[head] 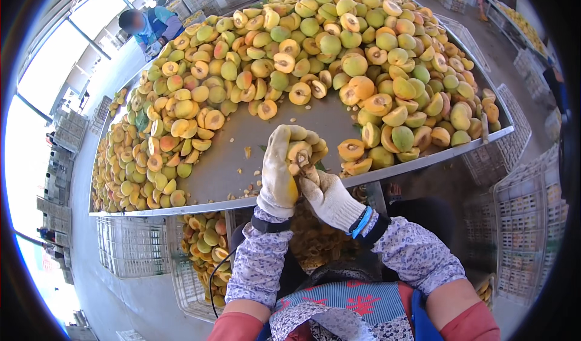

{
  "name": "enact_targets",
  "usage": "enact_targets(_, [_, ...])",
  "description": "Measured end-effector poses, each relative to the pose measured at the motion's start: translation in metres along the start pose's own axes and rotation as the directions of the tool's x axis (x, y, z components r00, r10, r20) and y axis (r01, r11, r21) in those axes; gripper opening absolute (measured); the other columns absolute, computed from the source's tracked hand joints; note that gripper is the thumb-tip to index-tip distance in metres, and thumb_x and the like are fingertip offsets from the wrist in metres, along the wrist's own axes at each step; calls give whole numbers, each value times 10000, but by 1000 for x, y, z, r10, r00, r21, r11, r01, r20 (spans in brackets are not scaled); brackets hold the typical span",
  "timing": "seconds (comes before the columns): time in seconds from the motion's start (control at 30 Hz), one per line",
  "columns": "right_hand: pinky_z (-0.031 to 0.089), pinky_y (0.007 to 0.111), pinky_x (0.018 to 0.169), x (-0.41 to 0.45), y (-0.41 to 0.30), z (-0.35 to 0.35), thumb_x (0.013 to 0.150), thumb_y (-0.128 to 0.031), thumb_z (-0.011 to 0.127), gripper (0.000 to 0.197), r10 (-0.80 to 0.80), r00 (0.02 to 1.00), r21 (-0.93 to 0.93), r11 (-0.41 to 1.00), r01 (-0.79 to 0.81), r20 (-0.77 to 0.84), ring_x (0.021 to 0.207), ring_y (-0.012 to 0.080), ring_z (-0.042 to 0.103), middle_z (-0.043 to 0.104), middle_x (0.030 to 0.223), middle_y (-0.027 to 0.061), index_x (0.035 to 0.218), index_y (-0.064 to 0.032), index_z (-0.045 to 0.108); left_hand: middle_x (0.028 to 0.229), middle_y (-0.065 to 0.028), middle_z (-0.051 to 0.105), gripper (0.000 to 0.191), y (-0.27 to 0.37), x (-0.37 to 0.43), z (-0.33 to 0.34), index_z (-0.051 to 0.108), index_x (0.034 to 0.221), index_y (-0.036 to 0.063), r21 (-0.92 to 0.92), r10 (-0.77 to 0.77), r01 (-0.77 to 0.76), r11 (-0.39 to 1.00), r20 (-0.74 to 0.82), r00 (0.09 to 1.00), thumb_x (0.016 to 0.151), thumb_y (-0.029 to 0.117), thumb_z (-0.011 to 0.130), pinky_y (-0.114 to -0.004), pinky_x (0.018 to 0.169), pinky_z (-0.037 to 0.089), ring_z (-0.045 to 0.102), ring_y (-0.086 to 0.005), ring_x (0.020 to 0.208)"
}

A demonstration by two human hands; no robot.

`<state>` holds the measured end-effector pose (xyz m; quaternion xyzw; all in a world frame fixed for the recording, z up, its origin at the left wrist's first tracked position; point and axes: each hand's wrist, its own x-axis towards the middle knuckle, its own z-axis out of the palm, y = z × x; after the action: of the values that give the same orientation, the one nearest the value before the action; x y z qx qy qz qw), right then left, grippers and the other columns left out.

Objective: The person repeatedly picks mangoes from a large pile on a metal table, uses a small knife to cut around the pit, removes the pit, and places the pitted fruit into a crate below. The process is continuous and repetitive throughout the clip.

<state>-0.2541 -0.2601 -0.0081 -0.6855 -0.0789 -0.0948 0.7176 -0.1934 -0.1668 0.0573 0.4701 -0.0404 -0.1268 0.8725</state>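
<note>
My left hand [283, 168], in a pale glove stained yellow, is closed around a halved yellow stone fruit [299, 152] with its cut face showing. Against that cut face is my right hand [324, 191], in a white knit glove, its fingers pinched on a small, dark, curved tool [303, 163] that is mostly hidden. Both hands are just over the near edge of a metal table [240, 152]. Heaps of halved green and yellow stone fruit [263, 68] lie behind and on both sides of them. Loose kernels are scattered on the metal.
The table's raised metal rim [431, 159] runs in front of me. Below it stand a plastic crate of fruit [181, 268] and a white crate [134, 245]. More crates [522, 236] are stacked at the right. A co-worker [154, 27] is at the far left side of the table.
</note>
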Motion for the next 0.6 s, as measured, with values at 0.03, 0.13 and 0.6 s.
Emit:
enact_targets(0.03, [519,381,666,-3,-1,-2,1047,-291,555,305,99,995,115,988,-99,4,721,288,644,677,810,89,1144,-11,629,1011,-158,671,403,-2,0,3,590,1072,7,4,4,-4,1000,36,999,1078,394,477,-459,892,587,687,-303,940])
enact_targets(0.13, [428,302,484,-3,-31,-5,1064,-354,549,314,533,786,362,698,-618,314,525,123,519,571,672,-17,1062,-50,623,1022,-163,672,422,5,-3,-1,590,1081,1,92,77,-87,992,99,992,1083,403,464,-450,902,582,685,-303,947])
enact_targets(0.6, [471,312,602,-2,-22,-8,1063,-375,553,330,596,744,203,722,-661,301,643,162,575,608,737,26,1024,-59,639,833,-125,676,451,15,3,4,627,1134,-29,180,-81,107,978,-144,986,1047,407,555,-336,605,581,668,-209,687])
